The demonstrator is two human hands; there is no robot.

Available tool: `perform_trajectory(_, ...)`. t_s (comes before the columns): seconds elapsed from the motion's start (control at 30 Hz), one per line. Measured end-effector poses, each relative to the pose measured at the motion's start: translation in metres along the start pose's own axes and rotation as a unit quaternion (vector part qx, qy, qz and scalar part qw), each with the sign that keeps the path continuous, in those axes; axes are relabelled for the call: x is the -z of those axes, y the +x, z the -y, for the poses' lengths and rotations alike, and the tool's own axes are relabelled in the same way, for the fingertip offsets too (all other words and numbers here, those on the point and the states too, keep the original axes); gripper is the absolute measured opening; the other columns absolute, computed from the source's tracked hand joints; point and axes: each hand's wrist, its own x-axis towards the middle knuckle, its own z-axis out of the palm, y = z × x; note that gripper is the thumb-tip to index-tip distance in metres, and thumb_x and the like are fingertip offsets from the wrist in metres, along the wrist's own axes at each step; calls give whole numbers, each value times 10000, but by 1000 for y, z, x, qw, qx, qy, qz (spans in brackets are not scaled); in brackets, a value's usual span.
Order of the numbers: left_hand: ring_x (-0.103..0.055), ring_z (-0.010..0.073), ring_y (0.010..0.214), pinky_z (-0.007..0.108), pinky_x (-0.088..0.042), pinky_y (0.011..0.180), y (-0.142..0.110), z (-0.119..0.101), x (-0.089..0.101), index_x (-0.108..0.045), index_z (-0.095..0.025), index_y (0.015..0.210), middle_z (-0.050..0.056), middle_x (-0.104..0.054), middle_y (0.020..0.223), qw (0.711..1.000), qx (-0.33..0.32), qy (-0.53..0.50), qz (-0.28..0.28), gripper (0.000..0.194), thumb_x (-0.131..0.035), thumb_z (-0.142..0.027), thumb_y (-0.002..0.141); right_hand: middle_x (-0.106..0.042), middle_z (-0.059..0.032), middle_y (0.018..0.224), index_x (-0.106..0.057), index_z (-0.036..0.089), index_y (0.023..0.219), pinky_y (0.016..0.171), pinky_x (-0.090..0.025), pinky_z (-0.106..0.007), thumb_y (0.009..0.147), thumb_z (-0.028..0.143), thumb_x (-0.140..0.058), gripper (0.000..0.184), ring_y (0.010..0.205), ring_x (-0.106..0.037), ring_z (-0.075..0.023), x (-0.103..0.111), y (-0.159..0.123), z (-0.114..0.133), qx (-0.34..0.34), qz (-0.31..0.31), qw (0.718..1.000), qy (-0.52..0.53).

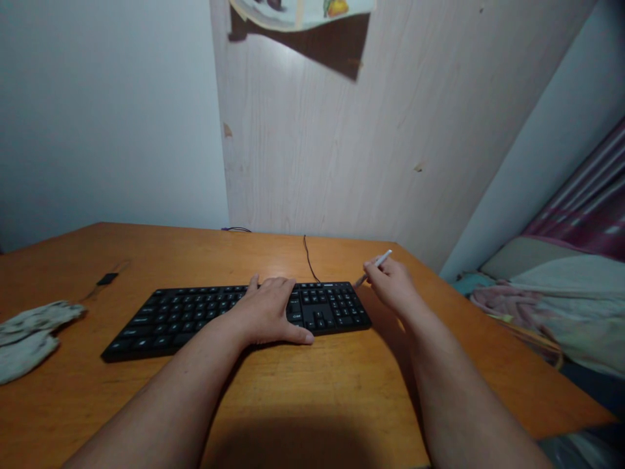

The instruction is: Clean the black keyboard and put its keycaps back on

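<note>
A black keyboard (195,316) lies flat on the wooden table (312,391), tilted slightly from my line of view. My left hand (268,309) spans its middle, thumb at the front edge and fingers reaching over the back edge, gripping it. At the keyboard's right end, my right hand (393,283) pinches a slim white pen-like tool (383,258). The lower tip of this tool points at the keyboard's back right corner. Its tip is too small to make out, so I cannot tell its exact kind or whether it touches.
A black cable (308,257) runs from the keyboard to the table's back edge. Pale cloth gloves (34,332) lie at the left, near a small black tag on a string (107,279). Another thin cable (238,228) sits by the wall. Bedding (551,299) is at the right.
</note>
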Motion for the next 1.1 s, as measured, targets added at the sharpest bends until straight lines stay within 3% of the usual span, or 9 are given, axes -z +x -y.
perform_trajectory(0.23, -362, 442, 1404, 657, -67, 1174, 1, 2, -2, -408, -149, 1486, 218, -437, 1519, 1000, -3, 5, -10, 1225, -583, -902, 536, -631, -53, 665, -577, 190, 671, 571, -323, -271, 898, 427, -452, 352, 620, -566, -176, -7, -1, -2, -1, 39, 999, -2)
perform_trajectory(0.53, -363, 421, 1412, 635, -82, 1180, 0, 1, 0, -414, -179, 1477, 213, -436, 1523, 1000, 2, 7, -8, 1171, -592, -878, 555, -580, -37, 605, -531, 207, 581, 539, -300, -288, 825, 296, -475, 265, 565, -523, -171, 1, -3, -1, -8, 89, 995, -38)
perform_trajectory(0.8, -334, 439, 1425, 644, -73, 1180, 1, 3, -2, -384, -153, 1511, 220, -408, 1540, 1000, 0, 3, -5, 1246, -587, -903, 536, -518, -15, 534, -488, 208, 505, 498, -254, -284, 783, 260, -482, 282, 505, -461, -143, 10, -10, 8, -22, 149, 988, -37)
perform_trajectory(1.1, -341, 431, 1421, 636, -61, 1180, 1, 3, -1, -387, -161, 1507, 220, -423, 1529, 1000, 1, 0, -4, 1226, -603, -887, 542, -522, -19, 488, -547, 201, 515, 485, -333, -269, 735, 251, -552, 225, 490, -456, -143, 20, -18, 19, -62, 212, 969, 110)
